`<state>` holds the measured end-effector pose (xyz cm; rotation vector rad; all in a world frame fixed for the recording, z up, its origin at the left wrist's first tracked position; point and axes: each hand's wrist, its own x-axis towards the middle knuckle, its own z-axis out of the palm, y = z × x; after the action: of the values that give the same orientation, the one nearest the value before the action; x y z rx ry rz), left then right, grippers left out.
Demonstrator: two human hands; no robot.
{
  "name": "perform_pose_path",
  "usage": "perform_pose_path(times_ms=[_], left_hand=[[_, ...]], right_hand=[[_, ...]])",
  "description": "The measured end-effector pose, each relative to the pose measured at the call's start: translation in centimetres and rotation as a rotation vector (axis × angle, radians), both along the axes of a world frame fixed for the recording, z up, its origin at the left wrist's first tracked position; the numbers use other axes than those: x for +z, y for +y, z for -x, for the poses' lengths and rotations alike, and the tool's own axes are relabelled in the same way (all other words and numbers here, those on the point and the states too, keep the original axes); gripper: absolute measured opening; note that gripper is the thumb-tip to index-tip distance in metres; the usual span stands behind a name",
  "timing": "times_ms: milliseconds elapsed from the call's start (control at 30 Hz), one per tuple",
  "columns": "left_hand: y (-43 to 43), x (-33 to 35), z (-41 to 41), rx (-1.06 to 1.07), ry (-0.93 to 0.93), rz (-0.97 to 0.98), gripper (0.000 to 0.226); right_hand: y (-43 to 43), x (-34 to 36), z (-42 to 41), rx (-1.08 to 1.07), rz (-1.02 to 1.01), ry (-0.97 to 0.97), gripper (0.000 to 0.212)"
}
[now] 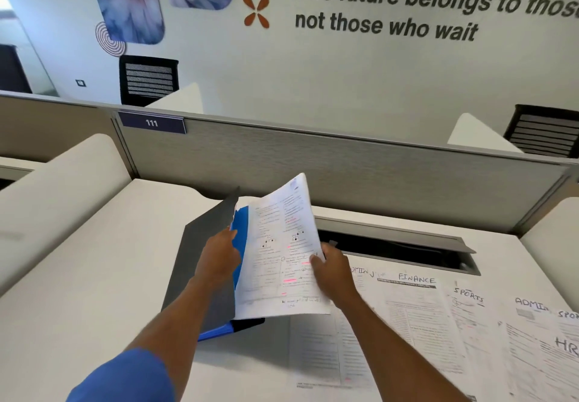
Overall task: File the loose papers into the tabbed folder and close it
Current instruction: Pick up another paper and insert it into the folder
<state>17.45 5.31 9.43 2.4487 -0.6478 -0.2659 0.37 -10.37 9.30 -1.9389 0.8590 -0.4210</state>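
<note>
A dark grey tabbed folder (pixel 200 245) stands open on the white desk, with blue dividers (pixel 242 232) showing inside. My left hand (pixel 219 257) reaches into the folder and holds its grey cover and a blue divider apart. My right hand (pixel 332 271) pinches a printed sheet (pixel 282 257) with pink highlights by its right edge; the sheet is raised, its left edge against the blue dividers. Several loose papers lie flat on the desk to the right, hand-labelled FINANCE (pixel 416 307), SPORTS (pixel 468 311), ADMIN (pixel 529 307) and HR (pixel 564 347).
A grey partition (pixel 313 163) with a "111" plate walls the desk's far side. An open cable trough (pixel 401 251) runs behind the papers. White curved side panels (pixel 59 195) flank the desk. More sheets (pixel 316 348) lie under my right forearm.
</note>
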Motion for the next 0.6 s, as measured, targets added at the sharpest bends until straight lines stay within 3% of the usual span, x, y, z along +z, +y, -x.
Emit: perform_pose_path(times_ms=[133, 333, 600], left_hand=[[-0.3, 0.2, 0.5, -0.018, 0.036, 0.036, 0.036], [-1.1, 0.4, 1.3, -0.044, 0.065, 0.082, 0.027], [-2.1, 0.5, 2.1, -0.081, 0.081, 0.124, 0.032]], right_hand=[[1.3, -0.3, -0.7, 0.035, 0.073, 0.04, 0.018], [1.7, -0.9, -1.7, 0.019, 0.015, 0.071, 0.018], [3.3, -2.0, -3.9, 0.079, -0.036, 0.082, 0.027]])
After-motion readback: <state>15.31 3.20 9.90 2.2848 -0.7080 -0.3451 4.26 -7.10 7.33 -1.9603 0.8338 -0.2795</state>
